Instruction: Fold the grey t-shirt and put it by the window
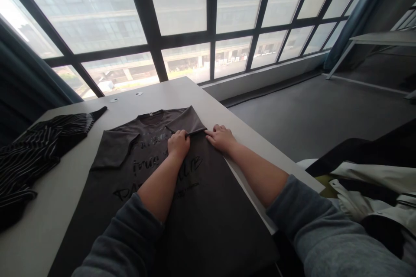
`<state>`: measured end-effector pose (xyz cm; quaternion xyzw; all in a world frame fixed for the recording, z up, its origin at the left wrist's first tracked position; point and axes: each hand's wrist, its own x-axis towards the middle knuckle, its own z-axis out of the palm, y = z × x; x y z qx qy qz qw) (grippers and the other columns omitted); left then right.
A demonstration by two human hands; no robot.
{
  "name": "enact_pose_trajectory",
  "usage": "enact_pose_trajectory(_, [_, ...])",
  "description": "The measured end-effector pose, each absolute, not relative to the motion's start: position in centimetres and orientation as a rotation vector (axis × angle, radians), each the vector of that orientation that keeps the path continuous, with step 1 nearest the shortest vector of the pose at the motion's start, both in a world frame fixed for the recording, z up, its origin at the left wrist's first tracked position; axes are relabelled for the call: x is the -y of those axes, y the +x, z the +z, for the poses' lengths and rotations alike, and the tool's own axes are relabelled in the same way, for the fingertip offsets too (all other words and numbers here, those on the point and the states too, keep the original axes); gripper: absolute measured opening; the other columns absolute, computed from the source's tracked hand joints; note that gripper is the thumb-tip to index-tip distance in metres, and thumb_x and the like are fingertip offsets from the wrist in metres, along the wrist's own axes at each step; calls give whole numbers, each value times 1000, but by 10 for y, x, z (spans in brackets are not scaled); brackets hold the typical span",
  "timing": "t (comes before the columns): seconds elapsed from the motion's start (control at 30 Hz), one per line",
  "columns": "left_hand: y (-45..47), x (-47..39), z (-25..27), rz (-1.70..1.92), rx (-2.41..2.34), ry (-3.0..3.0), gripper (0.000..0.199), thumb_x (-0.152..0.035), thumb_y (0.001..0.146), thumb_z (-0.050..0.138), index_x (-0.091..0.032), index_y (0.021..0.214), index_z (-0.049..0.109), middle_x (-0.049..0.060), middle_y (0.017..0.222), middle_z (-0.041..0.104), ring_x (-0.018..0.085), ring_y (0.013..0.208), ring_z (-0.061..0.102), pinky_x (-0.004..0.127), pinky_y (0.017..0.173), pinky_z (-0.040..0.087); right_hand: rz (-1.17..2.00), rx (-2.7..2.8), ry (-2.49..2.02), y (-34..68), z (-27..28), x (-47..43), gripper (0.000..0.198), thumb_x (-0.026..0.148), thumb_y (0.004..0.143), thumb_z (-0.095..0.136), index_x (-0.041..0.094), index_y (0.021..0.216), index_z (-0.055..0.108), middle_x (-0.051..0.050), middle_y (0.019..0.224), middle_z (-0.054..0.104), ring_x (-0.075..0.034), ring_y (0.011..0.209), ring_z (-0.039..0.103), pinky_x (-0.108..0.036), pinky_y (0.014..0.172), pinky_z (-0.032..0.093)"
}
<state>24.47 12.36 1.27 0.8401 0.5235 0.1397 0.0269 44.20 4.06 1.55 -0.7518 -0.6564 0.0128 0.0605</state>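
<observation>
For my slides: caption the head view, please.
Left hand and right hand at one sleeve of a dark T-shirt on a white table.

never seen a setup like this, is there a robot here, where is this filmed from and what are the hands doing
There is no robot: these are a person's own bare hands. The one picture comes from a camera worn on the head, looking forward and down. A dark T-shirt with printed lettering lies on a white table, collar toward the windows. At the left lies a black striped garment. The left hand has its fingers curled at the edge of one sleeve; the right hand has its fingertips at that sleeve's outer corner. How firm either grip is, I can't tell.
</observation>
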Motion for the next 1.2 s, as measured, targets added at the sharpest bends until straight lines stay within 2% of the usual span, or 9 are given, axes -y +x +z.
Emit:
enact_pose_trajectory(0.3, [243, -119, 16, 424, -1545, 2635, 24, -31, 101, 56, -23, 115, 73, 10, 126, 71, 31, 119, 64, 42, 96, 51, 51, 1916, -2384, 442, 16, -41, 52, 57, 108, 39, 41, 154, 56, -14, 142, 55, -34, 128, 50, -48, 105, 43])
enact_pose_trajectory(0.4, [242, -114, 19, 430, -1518, 2665, 27, -40, 100, 59, -22, 114, 75, 11, 128, 71, 33, 124, 61, 46, 100, 49, 6, 1959, -2328, 445, 17, -41, 49, 54, 108, 43, 38, 151, 62, -13, 138, 57, -32, 125, 51, -43, 105, 42])
enact_pose_trajectory(0.5, [242, -112, 23, 436, -1507, 2690, 41, -51, 105, 49, -22, 108, 78, 12, 125, 72, 34, 122, 62, 49, 102, 47, -72, 1985, -2279, 448, 19, -39, 45, 51, 108, 47, 36, 143, 70, -13, 135, 60, -31, 124, 51, -40, 105, 41])
enact_pose_trajectory(0.63, [242, -115, 21, 404, -1558, 2645, 44, -39, 108, 39, -22, 110, 80, 11, 128, 73, 31, 118, 65, 48, 103, 48, -50, 1982, -2283, 449, 21, -39, 44, 51, 107, 49, 35, 141, 72, -12, 130, 63, -30, 121, 53, -38, 104, 42])
enact_pose_trajectory(0.77, [241, -122, 12, 366, -1593, 2602, 43, -37, 103, 47, -23, 137, 70, 11, 154, 60, 31, 137, 56, 47, 110, 47, -27, 1996, -2297, 449, 25, -38, 42, 46, 107, 50, 35, 140, 73, -11, 126, 67, -28, 119, 55, -36, 103, 43])
enact_pose_trajectory(0.87, [242, -125, 5, 284, -1637, 2515, 57, -43, 104, 43, -20, 155, 55, 12, 171, 38, 32, 157, 35, 48, 124, 35, -20, 2034, -2299, 450, 33, -35, 41, 44, 107, 50, 34, 137, 75, -11, 125, 67, -28, 117, 56, -36, 101, 44])
enact_pose_trajectory(0.93, [243, -126, 2, 250, -1672, 2445, 64, -48, 105, 37, -17, 161, 47, 14, 176, 26, 32, 163, 23, 49, 130, 26, -16, 2077, -2304, 450, 40, -30, 41, 43, 106, 49, 33, 134, 77, -11, 125, 68, -29, 116, 56, -36, 101, 44])
enact_pose_trajectory(1.1, [246, -128, -2, 227, -1687, 2405, 75, -57, 104, 32, -15, 166, 38, 15, 176, 23, 35, 164, 20, 53, 132, 16, 12, 2150, -2357, 443, 54, -18, 41, 46, 106, 50, 27, 124, 82, -14, 125, 68, -33, 119, 54, -39, 102, 44])
enact_pose_trajectory(1.2, [246, -128, -3, 207, -1685, 2412, 76, -58, 104, 31, -15, 167, 35, 16, 177, 21, 35, 164, 19, 55, 132, 15, -62, 2161, -2302, 434, 54, -16, 46, 47, 105, 52, 23, 138, 73, -16, 131, 64, -33, 124, 52, -39, 106, 42])
